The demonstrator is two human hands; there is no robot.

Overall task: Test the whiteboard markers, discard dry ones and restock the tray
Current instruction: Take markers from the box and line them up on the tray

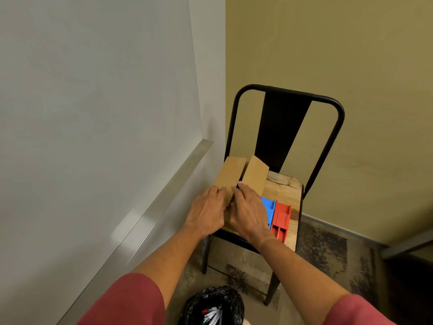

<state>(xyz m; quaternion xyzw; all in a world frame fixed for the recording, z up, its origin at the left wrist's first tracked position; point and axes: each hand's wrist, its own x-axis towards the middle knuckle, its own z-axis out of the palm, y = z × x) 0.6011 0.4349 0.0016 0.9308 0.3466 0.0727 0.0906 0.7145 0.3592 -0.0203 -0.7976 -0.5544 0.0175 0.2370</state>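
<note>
Brown cardboard is the centre of things in the head view: a small cardboard box [236,184] sits at the near-left corner of the wooden seat of a black metal chair [283,127], its two flaps standing up and open, and both hands are down at its mouth. The left hand [207,213] lies against the left flap with fingers straight and together, bracing it; the right hand [248,208] reaches over the opening with its fingertips dipping between the flaps, and I cannot tell whether they pinch anything inside. No marker shows in the box itself, so presumably the fresh stock is hidden in there. Just right of the right hand, a blue holder [269,207] and a red holder [281,221] lie side by side on the seat. Down at the bottom edge, a bin lined with a black bag [214,306] already holds a clutch of markers [212,314], the discards by the look of it. On the left, the whiteboard's metal tray [164,200] runs along bare. The risks from here: the box perches near the seat's edge, so a hard tug could tip it toward the floor or the bin below, mixing good markers with dry ones; a sweeping right wrist could also knock the holders off.
</note>
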